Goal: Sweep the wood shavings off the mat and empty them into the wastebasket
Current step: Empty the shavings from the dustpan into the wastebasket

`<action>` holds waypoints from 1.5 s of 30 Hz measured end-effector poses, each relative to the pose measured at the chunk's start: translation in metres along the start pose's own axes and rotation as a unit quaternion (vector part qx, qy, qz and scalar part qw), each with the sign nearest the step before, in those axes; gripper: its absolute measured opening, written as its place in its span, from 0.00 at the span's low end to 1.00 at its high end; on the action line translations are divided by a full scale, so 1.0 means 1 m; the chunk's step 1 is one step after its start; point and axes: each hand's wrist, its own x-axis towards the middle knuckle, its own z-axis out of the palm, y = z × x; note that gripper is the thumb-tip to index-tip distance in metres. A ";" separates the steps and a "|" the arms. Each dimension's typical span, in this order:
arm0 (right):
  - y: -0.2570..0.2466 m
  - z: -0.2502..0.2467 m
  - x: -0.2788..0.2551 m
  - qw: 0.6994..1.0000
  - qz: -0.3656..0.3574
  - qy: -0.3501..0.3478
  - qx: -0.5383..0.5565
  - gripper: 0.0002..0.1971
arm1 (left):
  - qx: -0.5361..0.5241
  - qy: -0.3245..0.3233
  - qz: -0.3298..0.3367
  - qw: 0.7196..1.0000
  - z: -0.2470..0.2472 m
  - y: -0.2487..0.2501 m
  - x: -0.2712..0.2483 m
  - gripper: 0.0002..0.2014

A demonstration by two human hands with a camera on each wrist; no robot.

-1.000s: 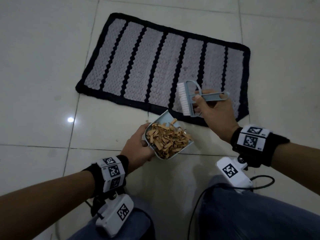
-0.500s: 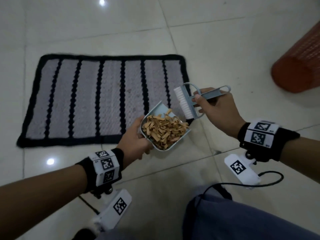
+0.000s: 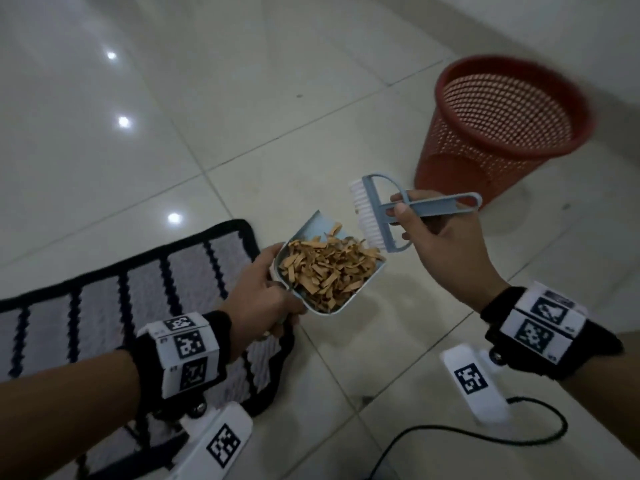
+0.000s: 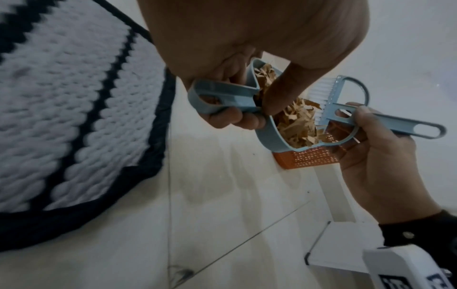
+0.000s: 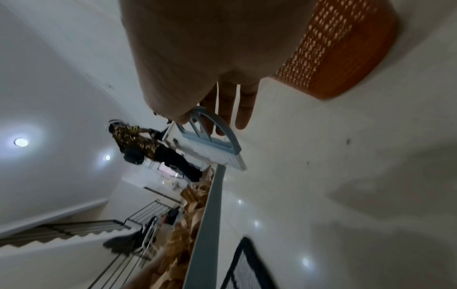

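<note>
The light is dim and cool throughout, coming from overhead ceiling lamps [image 5: 20, 142] that show as small round glare spots on the glossy floor tiles [image 3: 123, 121], and shadows stay soft and faint. The head view is smeared by motion, most plainly along the rim of the red mesh wastebasket [image 3: 568, 81], and straight tile joints bow toward its edges. Both wrist views are strongly warped; the nearest skin and the mat [image 4: 74, 117] look soft and grainy.

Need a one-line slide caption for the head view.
Left hand holds a dustpan heaped with wood shavings, right hand the brush, wastebasket ahead.
</note>
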 end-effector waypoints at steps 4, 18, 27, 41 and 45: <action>0.001 -0.036 0.005 0.997 -0.004 0.072 -0.012 0.08 | -0.003 -0.061 0.002 0.998 0.018 0.030 0.026 0.33; -0.040 -0.120 0.036 0.958 -0.021 0.287 0.009 0.08 | -0.030 -0.163 0.097 0.981 0.081 0.153 0.073 0.25; -0.021 -0.163 0.109 0.953 0.015 0.303 -0.007 0.10 | 0.029 -0.159 0.162 0.973 0.121 0.231 0.110 0.18; 0.041 -0.196 0.169 0.954 0.044 0.217 -0.202 0.12 | 0.397 -0.032 0.266 0.878 0.176 0.278 0.179 0.42; 0.047 -0.187 0.166 0.944 0.061 0.226 -0.233 0.07 | 0.502 -0.011 0.289 0.815 0.191 0.280 0.180 0.39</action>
